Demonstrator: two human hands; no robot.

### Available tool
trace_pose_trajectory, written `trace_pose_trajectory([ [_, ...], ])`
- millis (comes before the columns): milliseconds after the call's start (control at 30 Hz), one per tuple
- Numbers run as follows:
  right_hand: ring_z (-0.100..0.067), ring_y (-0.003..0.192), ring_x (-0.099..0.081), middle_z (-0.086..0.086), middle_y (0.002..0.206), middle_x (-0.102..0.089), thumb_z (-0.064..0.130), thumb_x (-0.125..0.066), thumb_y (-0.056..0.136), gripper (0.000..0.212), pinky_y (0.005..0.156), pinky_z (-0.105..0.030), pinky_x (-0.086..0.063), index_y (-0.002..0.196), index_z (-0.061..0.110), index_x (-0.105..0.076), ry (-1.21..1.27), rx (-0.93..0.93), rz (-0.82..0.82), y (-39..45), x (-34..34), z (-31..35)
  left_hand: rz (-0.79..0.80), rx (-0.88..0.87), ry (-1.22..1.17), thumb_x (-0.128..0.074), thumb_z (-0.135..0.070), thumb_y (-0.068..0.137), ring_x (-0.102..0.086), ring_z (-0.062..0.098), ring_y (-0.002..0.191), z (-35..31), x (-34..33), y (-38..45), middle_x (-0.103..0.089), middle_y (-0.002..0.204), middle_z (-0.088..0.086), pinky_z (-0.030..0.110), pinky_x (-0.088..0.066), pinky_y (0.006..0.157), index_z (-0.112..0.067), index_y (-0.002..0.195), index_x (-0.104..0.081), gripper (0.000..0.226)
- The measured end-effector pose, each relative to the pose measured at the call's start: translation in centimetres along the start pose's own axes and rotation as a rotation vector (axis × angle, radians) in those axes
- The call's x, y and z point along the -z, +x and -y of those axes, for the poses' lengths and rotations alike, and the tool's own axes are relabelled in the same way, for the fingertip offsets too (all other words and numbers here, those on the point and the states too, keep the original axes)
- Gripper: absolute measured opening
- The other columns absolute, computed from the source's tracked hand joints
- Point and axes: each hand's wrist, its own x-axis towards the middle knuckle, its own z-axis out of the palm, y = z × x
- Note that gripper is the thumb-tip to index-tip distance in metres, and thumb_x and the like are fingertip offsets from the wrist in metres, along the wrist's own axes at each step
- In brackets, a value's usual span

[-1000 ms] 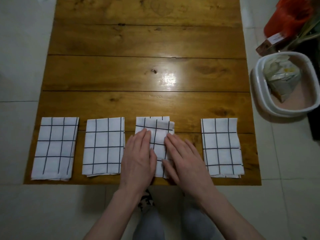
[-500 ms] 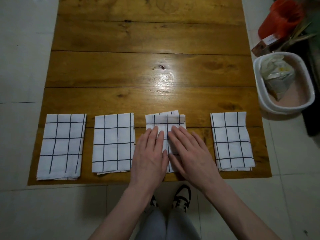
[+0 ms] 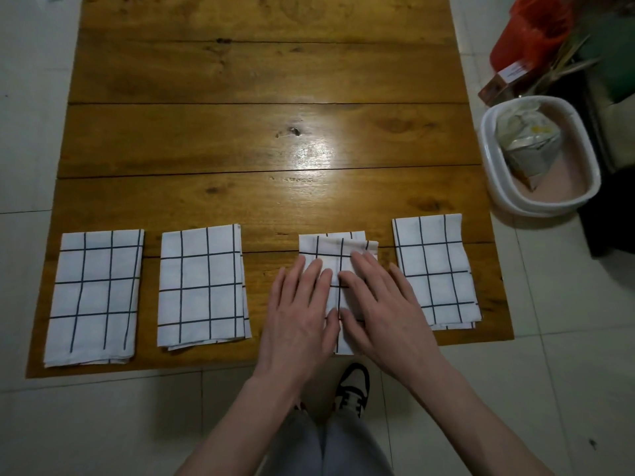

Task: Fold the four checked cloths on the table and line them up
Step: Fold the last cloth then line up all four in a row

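Several white cloths with dark checks lie folded in a row along the near edge of the wooden table [image 3: 261,149]. The first cloth [image 3: 94,297] is at the far left, the second cloth [image 3: 202,286] beside it, the fourth cloth [image 3: 434,269] at the right. On the third cloth [image 3: 335,249] both my hands lie flat with straight fingers: my left hand [image 3: 299,314] presses its left half, my right hand [image 3: 385,304] its right half. Most of that cloth is hidden under them.
A white oval tub [image 3: 491,173] holding a crumpled bag stands on the tiled floor to the right of the table. An orange bucket [image 3: 529,32] and a small box [image 3: 505,80] are behind it. My shoe [image 3: 354,389] shows below the table edge.
The third cloth has slid to the right under my two flat hands, widening the gap to the second cloth and closing on the fourth. The view has shifted a little.
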Motion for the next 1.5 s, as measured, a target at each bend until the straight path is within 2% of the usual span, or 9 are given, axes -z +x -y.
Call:
trace_pose_trajectory([
  [167, -0.018, 0.158, -0.023, -0.004, 0.170, -0.029, 0.048, -0.041, 0.106, 0.060, 0.130, -0.045, -0.012, 0.157, 0.018, -0.039, -0.007, 0.037, 0.002, 2.0, 0.6, -0.6, -0.001, 0.009, 0.026, -0.039, -0.044, 0.103, -0.033, 0.031, 0.154, 0.6, -0.2, 0.5, -0.044, 0.159, 0.013, 0.055, -0.027, 0.125, -0.012, 0.153, -0.044, 0.060],
  [300, -0.017, 0.160, -0.019, -0.002, 0.172, -0.024, 0.050, -0.040, 0.107, 0.062, 0.131, -0.047, -0.012, 0.161, 0.020, -0.033, -0.028, 0.049, 0.015, 3.0, 0.7, -1.0, 0.001, 0.025, 0.013, -0.040, -0.046, 0.102, -0.030, 0.029, 0.155, 0.9, -0.1, 1.2, -0.038, 0.163, 0.013, 0.053, -0.026, 0.126, -0.014, 0.154, -0.043, 0.061],
  [667, -0.019, 0.159, -0.022, -0.005, 0.171, -0.027, 0.050, -0.039, 0.105, 0.062, 0.129, -0.049, -0.018, 0.158, 0.018, -0.037, 0.000, 0.046, -0.049, 3.3, 0.1, -1.3, 0.038, 0.033, 0.001, -0.035, -0.048, 0.104, -0.022, 0.026, 0.159, 1.0, -0.2, 1.9, -0.030, 0.169, 0.011, 0.057, -0.024, 0.125, -0.016, 0.157, -0.037, 0.062],
  [867, -0.021, 0.158, -0.024, -0.006, 0.170, -0.029, 0.049, -0.039, 0.104, 0.062, 0.128, -0.049, -0.023, 0.157, 0.017, -0.040, 0.016, 0.049, -0.051, 3.3, 0.3, -1.2, 0.046, 0.041, 0.022, -0.033, -0.049, 0.103, -0.026, 0.028, 0.157, 0.7, 0.2, 2.0, -0.033, 0.167, 0.012, 0.057, -0.029, 0.124, -0.016, 0.156, -0.038, 0.063],
  [1033, -0.022, 0.155, -0.029, -0.007, 0.168, -0.032, 0.044, -0.050, 0.103, 0.059, 0.126, -0.044, -0.028, 0.154, 0.015, -0.044, 0.035, 0.054, -0.086, 3.2, 0.8, -0.8, 0.021, 0.046, -0.020, -0.032, -0.049, 0.104, -0.029, 0.027, 0.156, 0.7, 0.9, 1.9, -0.037, 0.165, 0.011, 0.054, -0.030, 0.124, -0.014, 0.155, -0.038, 0.062],
  [1233, -0.022, 0.157, -0.027, -0.009, 0.170, -0.028, 0.038, -0.054, 0.105, 0.058, 0.126, -0.043, -0.030, 0.157, 0.015, -0.040, 0.073, 0.082, -0.164, 2.8, 1.3, 3.0, -0.147, 0.147, -0.175, -0.055, -0.028, 0.104, -0.036, 0.025, 0.151, 3.1, 2.9, -0.1, -0.045, 0.158, 0.011, 0.052, -0.036, 0.121, -0.009, 0.152, -0.044, 0.053],
  [1333, -0.022, 0.158, -0.025, -0.008, 0.171, -0.027, 0.037, -0.056, 0.105, 0.059, 0.125, -0.047, -0.033, 0.157, 0.016, -0.040, 0.098, 0.119, -0.154, 2.8, 1.1, 6.1, -0.181, 0.217, -0.157, -0.056, -0.025, 0.101, -0.041, 0.028, 0.148, 5.5, 3.9, -1.4, -0.047, 0.155, 0.014, 0.055, -0.038, 0.120, -0.007, 0.149, -0.047, 0.052],
  [1500, -0.021, 0.160, -0.018, -0.007, 0.173, -0.022, 0.038, -0.049, 0.108, 0.055, 0.128, -0.045, -0.026, 0.158, 0.019, -0.038, 0.117, 0.155, -0.140, 4.0, 0.7, 11.0, -0.182, 0.298, -0.089, -0.058, -0.019, 0.099, -0.043, 0.030, 0.145, 9.9, 4.9, -3.0, -0.049, 0.153, 0.017, 0.056, -0.040, 0.117, -0.004, 0.149, -0.048, 0.053],
])
